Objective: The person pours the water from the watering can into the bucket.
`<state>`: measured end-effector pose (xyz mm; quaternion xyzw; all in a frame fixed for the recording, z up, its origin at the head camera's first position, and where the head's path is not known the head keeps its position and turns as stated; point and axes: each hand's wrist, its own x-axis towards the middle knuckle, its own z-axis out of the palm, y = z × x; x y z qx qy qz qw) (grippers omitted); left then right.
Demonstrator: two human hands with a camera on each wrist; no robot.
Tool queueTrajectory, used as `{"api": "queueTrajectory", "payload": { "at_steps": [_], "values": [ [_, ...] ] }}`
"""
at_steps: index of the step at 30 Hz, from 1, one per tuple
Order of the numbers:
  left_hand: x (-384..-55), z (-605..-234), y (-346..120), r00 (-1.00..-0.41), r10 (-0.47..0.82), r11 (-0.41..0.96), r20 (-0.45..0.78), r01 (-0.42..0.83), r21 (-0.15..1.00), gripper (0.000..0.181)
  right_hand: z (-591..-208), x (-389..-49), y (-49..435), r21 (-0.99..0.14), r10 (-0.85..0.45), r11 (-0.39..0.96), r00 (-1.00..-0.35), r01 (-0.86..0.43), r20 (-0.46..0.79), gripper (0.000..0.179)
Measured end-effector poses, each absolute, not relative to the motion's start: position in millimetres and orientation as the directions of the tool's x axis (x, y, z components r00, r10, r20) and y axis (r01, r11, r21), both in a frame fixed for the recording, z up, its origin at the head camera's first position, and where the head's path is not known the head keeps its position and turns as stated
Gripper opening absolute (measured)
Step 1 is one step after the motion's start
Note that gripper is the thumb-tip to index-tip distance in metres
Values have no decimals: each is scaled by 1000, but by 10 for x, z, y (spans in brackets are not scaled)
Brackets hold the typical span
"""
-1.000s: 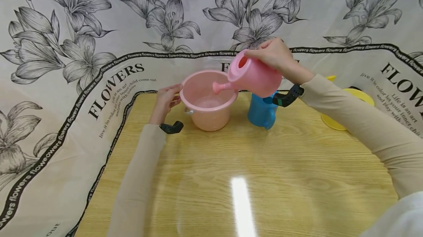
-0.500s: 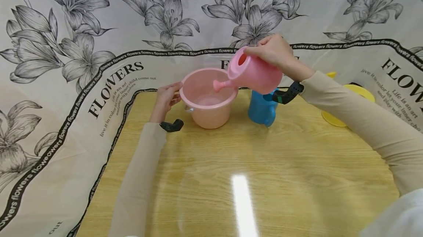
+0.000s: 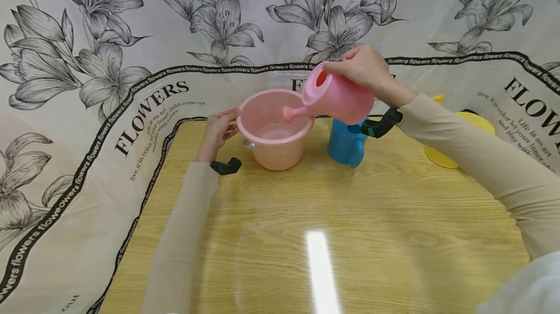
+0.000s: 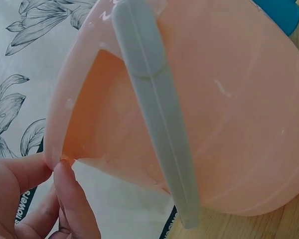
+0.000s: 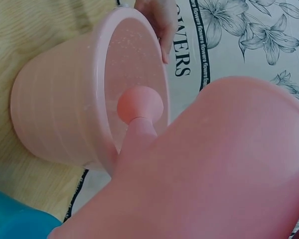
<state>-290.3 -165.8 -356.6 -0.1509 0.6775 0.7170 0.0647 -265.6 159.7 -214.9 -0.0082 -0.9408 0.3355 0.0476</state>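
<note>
A light pink bucket [image 3: 280, 153] stands upright near the back of the table, its pale handle [image 4: 157, 109] hanging down its side. My left hand [image 3: 217, 131] pinches the bucket's rim at its left edge, thumb and fingers meeting there in the left wrist view. Raised to the right of the bucket, my right hand [image 3: 365, 68] grips a pink watering can [image 3: 341, 97]. The can is tilted, with its round spout head [image 5: 140, 105] over the bucket's opening. Small droplets or specks [image 5: 132, 47] show on the bucket's inner wall. The can's handle is hidden by the right hand.
A blue pitcher [image 3: 343, 146] stands right of the bucket, below the watering can. Farther right, a yellow container [image 3: 442, 157] is partly hidden behind the right sleeve. A flower-printed cloth [image 3: 245, 80] rises behind the wooden table [image 3: 262, 236].
The view has shifted slightly. Both hands, the bucket and the tilted watering can keep nearly the same positions throughout.
</note>
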Motion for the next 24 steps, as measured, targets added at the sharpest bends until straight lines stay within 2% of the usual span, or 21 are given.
{"api": "queueTrajectory", "payload": {
  "at_steps": [24],
  "values": [
    [-2912, -3573, -1668, -944, -120, -55, -308, -303, 951, 34, -2112, -2675, 1598, -633, 47, 774, -996, -14, 79, 55]
  ]
}}
